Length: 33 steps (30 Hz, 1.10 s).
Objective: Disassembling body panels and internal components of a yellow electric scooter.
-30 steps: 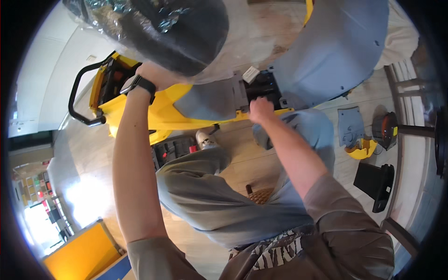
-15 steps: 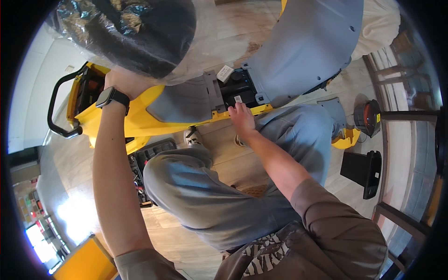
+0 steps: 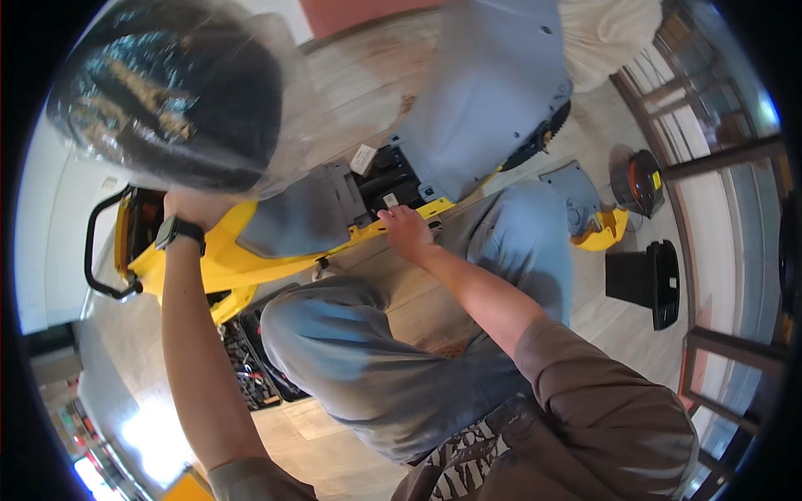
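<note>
At ten o'clock, my left hand (image 3: 199, 208) is beneath a rounded black seat in clear plastic (image 3: 230, 125), fingers hidden, grip unclear to me. Near centre, my right hand (image 3: 407, 233) curls its fingers at the yellow edge of the dark, open compartment (image 3: 403, 194) at twelve o'clock in the yellow-and-grey scooter body (image 3: 234, 255); I can't tell if they grip anything.

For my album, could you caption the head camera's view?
Left hand by a plastic-wrapped dark object, right hand at the open compartment of a yellow-grey scooter.
</note>
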Each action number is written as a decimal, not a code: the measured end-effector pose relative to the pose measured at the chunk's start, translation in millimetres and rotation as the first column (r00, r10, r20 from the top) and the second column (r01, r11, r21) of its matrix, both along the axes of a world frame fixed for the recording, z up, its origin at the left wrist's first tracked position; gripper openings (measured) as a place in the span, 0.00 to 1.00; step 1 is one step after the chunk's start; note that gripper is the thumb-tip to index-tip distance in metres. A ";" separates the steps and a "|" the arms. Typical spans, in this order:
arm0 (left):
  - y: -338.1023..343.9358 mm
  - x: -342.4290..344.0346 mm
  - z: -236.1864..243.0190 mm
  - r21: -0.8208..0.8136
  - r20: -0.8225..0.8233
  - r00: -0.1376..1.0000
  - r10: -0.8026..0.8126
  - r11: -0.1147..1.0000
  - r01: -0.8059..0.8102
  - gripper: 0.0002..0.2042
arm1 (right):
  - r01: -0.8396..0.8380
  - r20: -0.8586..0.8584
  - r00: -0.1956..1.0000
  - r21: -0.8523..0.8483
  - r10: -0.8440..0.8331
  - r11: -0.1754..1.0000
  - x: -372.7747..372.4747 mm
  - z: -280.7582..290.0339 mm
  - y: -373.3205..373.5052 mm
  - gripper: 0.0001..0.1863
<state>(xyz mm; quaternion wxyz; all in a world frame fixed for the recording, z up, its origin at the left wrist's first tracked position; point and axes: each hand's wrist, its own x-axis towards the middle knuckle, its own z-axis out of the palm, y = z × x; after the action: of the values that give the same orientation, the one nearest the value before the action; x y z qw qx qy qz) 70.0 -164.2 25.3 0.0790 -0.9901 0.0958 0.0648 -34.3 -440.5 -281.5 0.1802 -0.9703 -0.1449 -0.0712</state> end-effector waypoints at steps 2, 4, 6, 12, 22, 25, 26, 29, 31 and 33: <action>4.7 -2.5 -7.0 -0.042 0.046 0.999 -0.010 0.999 0.012 0.35 | 0.149 0.055 0.984 0.268 -0.170 0.952 -6.1 17.2 -13.1 0.11; 12.3 -2.4 -11.2 -0.008 0.083 0.996 -0.043 0.999 0.044 0.34 | 0.342 -0.018 0.933 0.346 -0.359 0.873 -10.0 20.8 -32.6 0.12; -11.1 -8.4 1.4 0.036 0.060 0.998 -0.016 0.999 0.013 0.33 | 0.658 -0.200 0.726 0.480 -0.658 0.580 -9.8 11.6 -60.4 0.14; 10.2 11.0 -23.5 0.166 0.006 1.000 -0.031 0.986 0.029 0.34 | 0.743 -0.412 0.339 0.669 -0.846 -0.028 12.4 -17.8 -140.9 0.17; 22.3 13.7 -25.9 0.318 -0.091 0.982 0.165 0.939 -0.129 0.34 | 0.686 -0.543 0.648 0.720 -0.535 0.100 42.3 -6.9 -194.9 0.31; 38.6 17.2 -32.1 0.232 -0.077 0.988 0.137 0.966 -0.116 0.34 | 0.629 -0.593 0.688 0.775 -0.418 -0.062 40.6 -8.3 -190.9 0.29; 41.8 17.5 -33.2 0.200 -0.080 0.987 0.142 0.972 -0.124 0.35 | 0.633 -0.600 0.686 0.771 -0.412 -0.070 41.9 -8.1 -188.6 0.29; 39.7 19.5 -32.7 0.175 -0.095 0.987 0.130 0.978 -0.112 0.36 | 0.709 -0.469 0.579 0.694 -0.667 0.127 43.1 -2.3 -182.5 0.26; 47.3 16.3 -32.4 0.182 -0.105 0.987 0.125 0.978 -0.104 0.36 | 0.724 -0.519 0.556 0.685 -0.649 0.072 38.0 7.4 -179.5 0.26; 51.5 19.5 -34.8 0.013 -0.146 0.976 0.163 0.987 -0.163 0.35 | 0.717 -0.502 0.553 0.694 -0.665 0.072 35.8 -0.2 -178.0 0.25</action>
<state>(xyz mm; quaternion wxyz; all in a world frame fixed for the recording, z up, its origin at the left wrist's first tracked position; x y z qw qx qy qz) 89.5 -112.7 -9.6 0.0668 -0.9872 0.0200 0.1435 1.6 -618.5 -281.8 0.5783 -0.6918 0.3918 -0.1830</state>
